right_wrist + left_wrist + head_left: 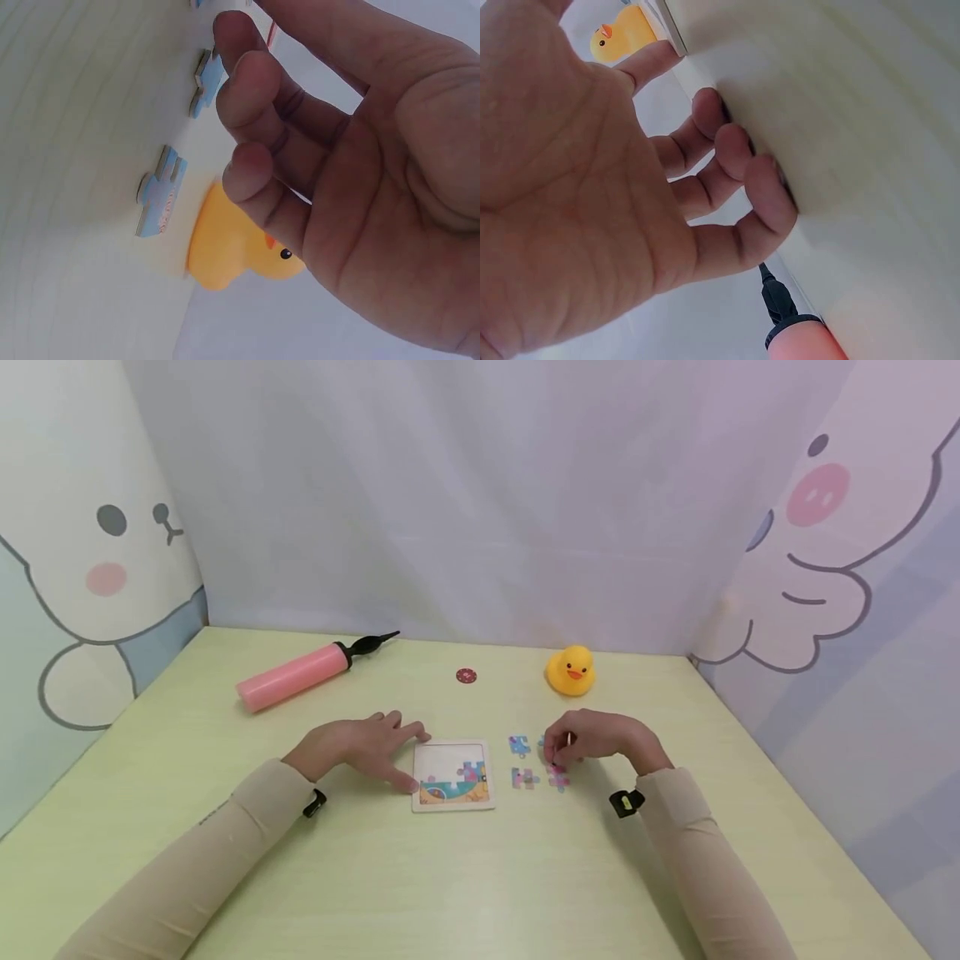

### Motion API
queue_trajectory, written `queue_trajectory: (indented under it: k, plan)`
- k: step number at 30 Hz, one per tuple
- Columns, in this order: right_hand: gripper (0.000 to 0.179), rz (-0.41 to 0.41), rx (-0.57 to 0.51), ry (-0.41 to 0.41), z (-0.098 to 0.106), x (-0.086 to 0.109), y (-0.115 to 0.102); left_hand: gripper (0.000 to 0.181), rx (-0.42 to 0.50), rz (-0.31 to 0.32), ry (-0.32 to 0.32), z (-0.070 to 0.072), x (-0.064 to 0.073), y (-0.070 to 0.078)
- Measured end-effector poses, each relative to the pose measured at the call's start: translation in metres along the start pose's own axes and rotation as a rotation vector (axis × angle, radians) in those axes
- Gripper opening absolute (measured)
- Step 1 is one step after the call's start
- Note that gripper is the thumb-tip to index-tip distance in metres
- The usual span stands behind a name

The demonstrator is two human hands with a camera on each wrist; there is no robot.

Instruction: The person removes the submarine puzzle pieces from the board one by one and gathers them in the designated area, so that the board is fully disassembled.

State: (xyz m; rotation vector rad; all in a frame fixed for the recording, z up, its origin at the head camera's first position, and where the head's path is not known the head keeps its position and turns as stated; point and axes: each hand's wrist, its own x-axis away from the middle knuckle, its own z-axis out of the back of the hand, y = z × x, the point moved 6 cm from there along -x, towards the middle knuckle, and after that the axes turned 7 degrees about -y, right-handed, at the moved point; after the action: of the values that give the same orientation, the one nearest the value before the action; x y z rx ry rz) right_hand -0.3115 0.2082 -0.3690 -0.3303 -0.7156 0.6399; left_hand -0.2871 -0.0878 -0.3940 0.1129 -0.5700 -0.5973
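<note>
A square puzzle tray (452, 802) lies on the table, partly filled along its lower half. My left hand (360, 747) rests flat beside it, with the thumb against the tray's left edge. In the left wrist view its fingertips (769, 176) press on the table (870, 112). Three loose puzzle pieces (519, 745) (525, 778) (558, 780) lie right of the tray. My right hand (592, 739) hovers over them, fingers curled downward, tips at the pink piece. A thin pale sliver shows between its thumb and forefinger. Two pieces (159, 193) (206, 81) show beneath the curled fingers (251, 172).
A yellow rubber duck (571, 670) sits behind my right hand, and a small red disc (466, 676) lies behind the tray. A pink hand pump (292, 677) with a black nozzle lies at the back left. Cartoon-printed cloth walls enclose the light green table (450, 877).
</note>
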Motion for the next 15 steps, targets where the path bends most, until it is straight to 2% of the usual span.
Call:
queue_trajectory:
  k: [6, 15]
  plan:
    - [0.009, 0.028, -0.007, 0.012, 0.001, -0.004, -0.009, 0.079, -0.003, -0.007, 0.001, 0.002, 0.0, -0.003]
    - [0.015, 0.055, 0.057, 0.018, -0.003, -0.021, -0.039, 0.08, 0.0, -0.005, -0.022, 0.003, 0.0, -0.005]
